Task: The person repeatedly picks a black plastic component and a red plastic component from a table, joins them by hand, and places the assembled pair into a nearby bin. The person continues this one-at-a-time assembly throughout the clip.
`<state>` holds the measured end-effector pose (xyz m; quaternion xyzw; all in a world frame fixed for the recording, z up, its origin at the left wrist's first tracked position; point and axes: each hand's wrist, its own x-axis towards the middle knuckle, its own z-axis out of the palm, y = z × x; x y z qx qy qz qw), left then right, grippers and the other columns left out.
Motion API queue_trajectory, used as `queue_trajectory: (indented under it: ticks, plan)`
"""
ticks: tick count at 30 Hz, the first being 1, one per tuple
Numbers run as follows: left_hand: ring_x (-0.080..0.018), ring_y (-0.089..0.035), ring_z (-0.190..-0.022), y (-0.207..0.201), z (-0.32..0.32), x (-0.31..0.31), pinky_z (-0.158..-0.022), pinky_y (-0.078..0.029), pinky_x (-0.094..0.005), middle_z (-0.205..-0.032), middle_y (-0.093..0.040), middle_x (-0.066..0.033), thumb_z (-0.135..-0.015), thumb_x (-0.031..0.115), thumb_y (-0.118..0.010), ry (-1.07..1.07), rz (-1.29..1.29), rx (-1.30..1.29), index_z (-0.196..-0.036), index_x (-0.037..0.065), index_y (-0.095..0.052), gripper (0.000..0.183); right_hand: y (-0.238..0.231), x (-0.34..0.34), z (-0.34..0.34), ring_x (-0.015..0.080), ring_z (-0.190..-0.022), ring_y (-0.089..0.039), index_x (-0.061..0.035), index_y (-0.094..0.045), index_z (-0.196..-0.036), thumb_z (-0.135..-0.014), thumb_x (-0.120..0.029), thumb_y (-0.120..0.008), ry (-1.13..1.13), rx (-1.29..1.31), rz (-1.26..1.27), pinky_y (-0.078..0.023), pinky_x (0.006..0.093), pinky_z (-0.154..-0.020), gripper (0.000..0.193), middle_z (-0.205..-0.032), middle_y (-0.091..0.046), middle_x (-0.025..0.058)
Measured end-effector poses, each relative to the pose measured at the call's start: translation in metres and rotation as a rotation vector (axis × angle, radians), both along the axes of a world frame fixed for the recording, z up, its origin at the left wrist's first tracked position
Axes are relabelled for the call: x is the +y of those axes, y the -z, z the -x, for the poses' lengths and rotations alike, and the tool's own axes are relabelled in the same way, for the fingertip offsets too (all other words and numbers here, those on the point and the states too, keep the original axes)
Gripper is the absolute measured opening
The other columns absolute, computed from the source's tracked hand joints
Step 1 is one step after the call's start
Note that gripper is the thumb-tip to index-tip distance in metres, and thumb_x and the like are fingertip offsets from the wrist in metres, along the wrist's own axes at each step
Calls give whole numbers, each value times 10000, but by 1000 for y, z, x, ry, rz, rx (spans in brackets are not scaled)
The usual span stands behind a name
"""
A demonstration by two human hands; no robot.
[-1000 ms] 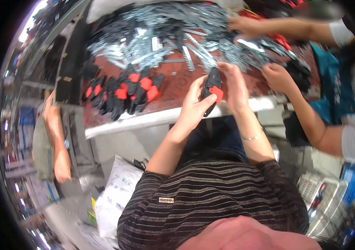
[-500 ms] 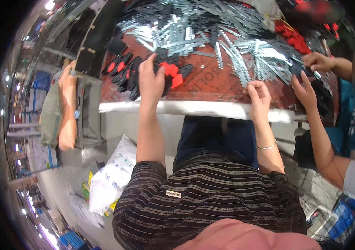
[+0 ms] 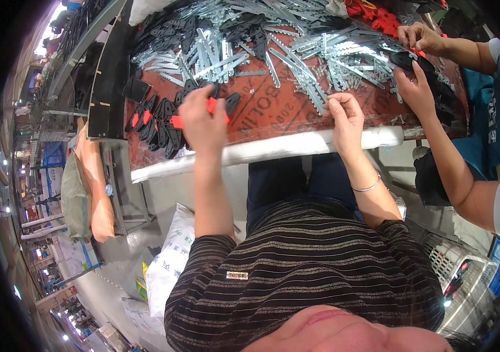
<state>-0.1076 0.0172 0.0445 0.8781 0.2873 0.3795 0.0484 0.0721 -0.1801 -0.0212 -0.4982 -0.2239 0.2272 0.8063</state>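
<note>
My left hand [image 3: 204,120], smeared by motion, is over black plastic handle-shaped pieces with red parts [image 3: 176,121] near the table's front left. Its fingers are too blurred to show whether they grip one. My right hand [image 3: 346,117] is at the table's front edge, thumb and fingertips pinched together; anything between them is too small to name. Just left of those fingertips lie toothed metal strips [image 3: 302,69], the near end of a heap. More black handle pieces [image 3: 163,126] lie in a row left of my left hand.
A red-brown printed tabletop [image 3: 261,117] has a white padded front edge [image 3: 273,148]. Toward the back right lie red pieces [image 3: 379,17]. At the right, a co-worker's hands [image 3: 417,94] hold a dark piece. A white sack [image 3: 170,264] stands on the floor at left.
The view has shifted, so the table sits tilted. My left hand has pulled slightly back toward me over the black and red pieces. My right hand keeps its pinch near the strips.
</note>
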Motion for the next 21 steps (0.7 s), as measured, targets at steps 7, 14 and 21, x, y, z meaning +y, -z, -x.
queue_trajectory:
  ticks: [7, 14, 21]
  plan:
    - [-293, -611, -860, 29, -87, -28, -749, -488, -342, -955, -618, -135, -753, 33, -648, 347, 293, 39, -956, 26, -655, 204, 3, 1, -2, 53, -740, -537, -29, -580, -957, -908, -93, -568, -2, 29, 15, -442, 203, -647, 82, -833, -581, -11]
    - [-301, -616, -814, 36, -110, -16, -697, -484, -363, -863, -635, -135, -753, 53, -662, 307, 305, 207, -880, 21, -631, 134, -2, 1, 1, 66, -746, -532, -37, -570, -959, -911, -73, -552, -45, 8, 1, -457, 214, -649, 63, -855, -572, 7]
    - [-107, -628, -775, 7, -87, -54, -694, -497, -241, -803, -658, -57, -807, 10, -633, 453, 767, -90, -914, -6, -614, 109, -19, 8, 5, 38, -721, -506, -23, -571, -979, -894, -109, -596, -16, -61, 100, -428, 188, -651, 123, -805, -553, -25]
